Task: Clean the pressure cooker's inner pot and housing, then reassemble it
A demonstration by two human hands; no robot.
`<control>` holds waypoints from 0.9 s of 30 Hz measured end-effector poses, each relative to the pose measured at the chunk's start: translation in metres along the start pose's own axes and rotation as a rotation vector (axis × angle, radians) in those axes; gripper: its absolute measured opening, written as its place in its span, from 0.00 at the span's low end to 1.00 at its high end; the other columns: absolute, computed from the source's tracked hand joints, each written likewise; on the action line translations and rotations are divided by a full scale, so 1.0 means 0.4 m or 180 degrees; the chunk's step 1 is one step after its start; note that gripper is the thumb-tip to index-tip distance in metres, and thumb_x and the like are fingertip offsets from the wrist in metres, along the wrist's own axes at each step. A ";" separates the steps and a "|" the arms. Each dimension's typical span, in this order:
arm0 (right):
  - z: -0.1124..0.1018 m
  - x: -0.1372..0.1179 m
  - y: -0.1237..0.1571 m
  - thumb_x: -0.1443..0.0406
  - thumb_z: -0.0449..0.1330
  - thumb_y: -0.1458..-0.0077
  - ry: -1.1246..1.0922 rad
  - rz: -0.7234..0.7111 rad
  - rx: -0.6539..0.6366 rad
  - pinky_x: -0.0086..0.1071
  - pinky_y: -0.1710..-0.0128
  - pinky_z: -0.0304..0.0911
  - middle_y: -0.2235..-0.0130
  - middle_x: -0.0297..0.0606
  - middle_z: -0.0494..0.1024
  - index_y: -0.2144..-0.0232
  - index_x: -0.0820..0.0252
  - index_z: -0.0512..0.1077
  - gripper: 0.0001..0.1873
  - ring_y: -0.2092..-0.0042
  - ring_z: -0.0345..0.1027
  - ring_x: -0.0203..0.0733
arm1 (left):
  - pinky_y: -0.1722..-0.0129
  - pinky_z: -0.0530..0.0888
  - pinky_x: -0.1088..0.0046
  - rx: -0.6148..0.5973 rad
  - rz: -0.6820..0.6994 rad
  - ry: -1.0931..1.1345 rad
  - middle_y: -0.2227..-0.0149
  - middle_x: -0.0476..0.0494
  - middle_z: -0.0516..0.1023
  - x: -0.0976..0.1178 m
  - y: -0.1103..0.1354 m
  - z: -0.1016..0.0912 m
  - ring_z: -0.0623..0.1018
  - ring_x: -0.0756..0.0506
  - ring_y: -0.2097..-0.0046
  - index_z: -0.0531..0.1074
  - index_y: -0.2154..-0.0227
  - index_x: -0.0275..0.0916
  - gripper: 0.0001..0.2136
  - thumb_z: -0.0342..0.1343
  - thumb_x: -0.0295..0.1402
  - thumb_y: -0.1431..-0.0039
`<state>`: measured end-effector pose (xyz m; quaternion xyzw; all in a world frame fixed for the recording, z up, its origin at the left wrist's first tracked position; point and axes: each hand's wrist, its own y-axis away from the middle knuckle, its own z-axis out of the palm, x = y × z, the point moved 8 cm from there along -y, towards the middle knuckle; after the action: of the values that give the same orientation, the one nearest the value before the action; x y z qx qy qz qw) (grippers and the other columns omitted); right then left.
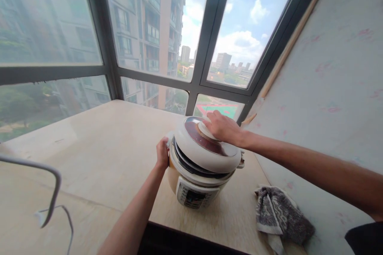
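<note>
A cream electric pressure cooker [194, 183] stands on a pale wooden counter [98, 159] by the window, its control panel facing me. Its round lid [206, 147] with a dark red top sits tilted on the pot, lifted at the front so a dark gap shows. My right hand [223, 127] is closed over the white knob at the lid's centre. My left hand [162, 153] grips the cooker's left side handle.
A grey patterned cloth [279, 215] lies crumpled on the counter at the right, near the papered wall [335, 87]. Large windows [149, 28] close off the back. A bent metal rod [50, 191] intrudes at the lower left. The counter's front edge runs just below the cooker.
</note>
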<state>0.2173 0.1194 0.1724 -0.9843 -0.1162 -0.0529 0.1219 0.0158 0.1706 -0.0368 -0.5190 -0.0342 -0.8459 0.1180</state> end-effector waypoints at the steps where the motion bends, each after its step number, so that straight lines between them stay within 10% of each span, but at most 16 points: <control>1: 0.003 -0.008 0.002 0.55 0.47 0.26 0.0032 -0.0051 0.0008 0.42 0.50 0.67 0.46 0.55 0.73 0.46 0.64 0.71 0.22 0.48 0.73 0.56 | 0.73 0.64 0.69 0.0023 0.0001 0.0056 0.78 0.51 0.66 0.000 0.001 -0.001 0.67 0.47 0.72 0.65 0.75 0.42 0.17 0.55 0.51 0.55; 27: 0.052 -0.078 -0.009 0.58 0.47 0.31 0.0184 -0.0078 -0.0601 0.50 0.54 0.72 0.44 0.60 0.74 0.40 0.62 0.68 0.24 0.48 0.76 0.63 | 0.79 0.59 0.75 0.0308 0.0119 0.0193 0.80 0.55 0.58 0.059 0.038 0.004 0.58 0.52 0.77 0.60 0.81 0.42 0.14 0.59 0.43 0.58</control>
<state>0.1880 0.1212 0.1490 -0.9880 -0.1191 -0.0935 0.0313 0.0107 0.1524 -0.0162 -0.4874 -0.0617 -0.8562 0.1598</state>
